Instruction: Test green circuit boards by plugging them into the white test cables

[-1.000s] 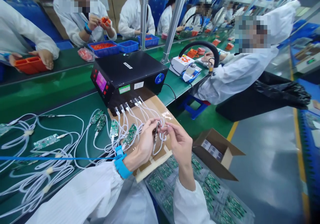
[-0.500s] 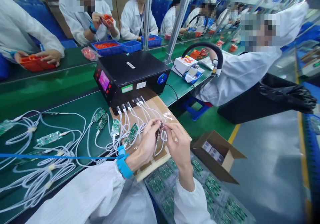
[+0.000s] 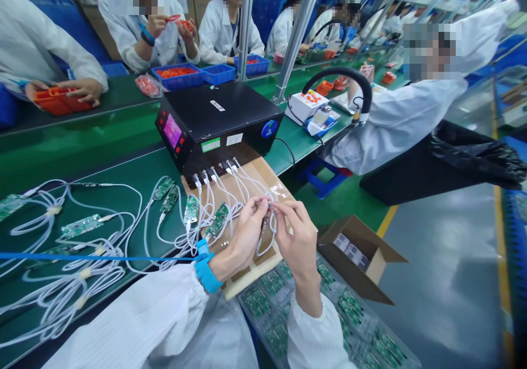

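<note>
My left hand (image 3: 244,238) is closed around a small circuit board (image 3: 263,227), seen nearly edge-on and mostly hidden by the fingers. Just to its right, my right hand (image 3: 300,238) pinches the end of a white cable (image 3: 273,238) at the board's upper end. The fingertips of both hands meet there and cover the plug. A blue wrist strap (image 3: 207,270) with a blue cord circles my left wrist. Left of the hands, a green circuit board (image 3: 217,220) and another board (image 3: 191,210) lie with white cables attached.
A black tester box (image 3: 220,113) with a lit screen feeds several cables over a cardboard sheet (image 3: 251,179). More cabled boards and coiled cables (image 3: 78,281) spread left. Trays of boards (image 3: 354,308) and an open carton (image 3: 370,259) are at right. Co-workers sit across the line.
My hands stay together at the board's upper end, with the fingers shifting slightly. The view has moved a little. Across the line, a co-worker's hands have spread apart with orange parts.
</note>
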`<state>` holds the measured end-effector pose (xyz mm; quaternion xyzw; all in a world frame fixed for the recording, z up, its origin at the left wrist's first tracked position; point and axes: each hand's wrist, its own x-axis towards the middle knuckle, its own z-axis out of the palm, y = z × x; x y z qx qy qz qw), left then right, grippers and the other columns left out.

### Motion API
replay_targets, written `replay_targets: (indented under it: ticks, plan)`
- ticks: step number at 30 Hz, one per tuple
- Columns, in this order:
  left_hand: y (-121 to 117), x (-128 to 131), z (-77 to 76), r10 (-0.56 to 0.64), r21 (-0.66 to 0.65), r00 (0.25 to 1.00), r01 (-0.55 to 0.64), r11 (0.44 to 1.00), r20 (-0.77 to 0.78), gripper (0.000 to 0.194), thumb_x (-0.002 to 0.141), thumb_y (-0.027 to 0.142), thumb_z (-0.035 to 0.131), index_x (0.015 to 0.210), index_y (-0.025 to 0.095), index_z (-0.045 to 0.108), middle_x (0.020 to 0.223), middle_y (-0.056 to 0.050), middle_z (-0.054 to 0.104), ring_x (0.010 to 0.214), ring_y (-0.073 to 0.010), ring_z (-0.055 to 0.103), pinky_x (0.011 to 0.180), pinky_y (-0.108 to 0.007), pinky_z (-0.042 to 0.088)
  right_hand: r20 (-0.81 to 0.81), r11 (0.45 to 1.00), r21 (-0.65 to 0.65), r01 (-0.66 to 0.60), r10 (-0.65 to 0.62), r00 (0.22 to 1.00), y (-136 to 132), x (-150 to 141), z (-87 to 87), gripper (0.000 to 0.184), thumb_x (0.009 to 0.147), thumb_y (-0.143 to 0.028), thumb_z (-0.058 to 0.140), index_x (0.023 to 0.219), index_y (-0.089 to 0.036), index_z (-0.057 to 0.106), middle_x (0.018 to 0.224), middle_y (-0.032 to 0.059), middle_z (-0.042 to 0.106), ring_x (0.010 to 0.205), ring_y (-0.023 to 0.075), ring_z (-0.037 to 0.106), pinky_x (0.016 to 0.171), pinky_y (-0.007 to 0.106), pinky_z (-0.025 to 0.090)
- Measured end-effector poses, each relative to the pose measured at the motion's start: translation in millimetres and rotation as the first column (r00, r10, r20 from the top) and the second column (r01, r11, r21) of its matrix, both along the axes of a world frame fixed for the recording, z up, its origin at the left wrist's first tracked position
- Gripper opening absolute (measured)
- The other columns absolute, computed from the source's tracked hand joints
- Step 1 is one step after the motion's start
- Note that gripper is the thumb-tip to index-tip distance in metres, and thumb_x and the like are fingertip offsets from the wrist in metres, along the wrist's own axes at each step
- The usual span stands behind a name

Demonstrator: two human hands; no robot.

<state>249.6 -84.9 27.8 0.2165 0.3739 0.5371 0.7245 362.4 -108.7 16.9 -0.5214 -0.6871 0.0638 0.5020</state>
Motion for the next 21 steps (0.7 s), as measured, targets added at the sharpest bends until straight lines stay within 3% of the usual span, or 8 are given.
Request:
replay_targets:
  ticks: [14,17,21]
  plan:
    - [1,5,-1.4,0.038,0.025,0.999,-0.038,0.999,0.005,0.019,0.084,0.026,0.079,0.097,0.016,0.069,0.096,-0.003,0.066,0.09,-0.0141,0.059,0.086,-0.026,0.046,-0.138,0.996,-0.086,-0.025,0.013,0.99,4,-5,4.4,0.024,0.103,-0.017,0.057,0.112,-0.027,0.077,0.098,0.0042,0.07,0.091,0.0178,0.069,0.083,0.031,0.058]
    - [0,6,-2.0,0.047,0.024,0.999,-0.047,0.999,-0.004,0.021,0.084,0.026,0.08,0.099,0.016,0.068,0.097,-0.003,0.067,0.092,-0.0149,0.061,0.088,-0.027,0.046,-0.194,0.99,-0.123,-0.065,0.04,0.98,4,-1,-1.5,0.022,0.103,-0.021,0.058,0.11,-0.027,0.078,0.099,0.0043,0.071,0.092,0.0181,0.069,0.083,0.031,0.059]
    - [-2,5,0.1,0.023,0.014,1.0,-0.023,1.0,0.009,0.024,0.082,0.026,0.081,0.099,0.017,0.068,0.1,-0.003,0.068,0.092,-0.0146,0.062,0.088,-0.027,0.047,-0.393,0.971,-0.217,-0.1,0.007,0.919,1,5,-15.5,0.016,0.101,-0.03,0.065,0.112,-0.025,0.075,0.105,0.0059,0.073,0.099,0.0202,0.071,0.09,0.036,0.059]
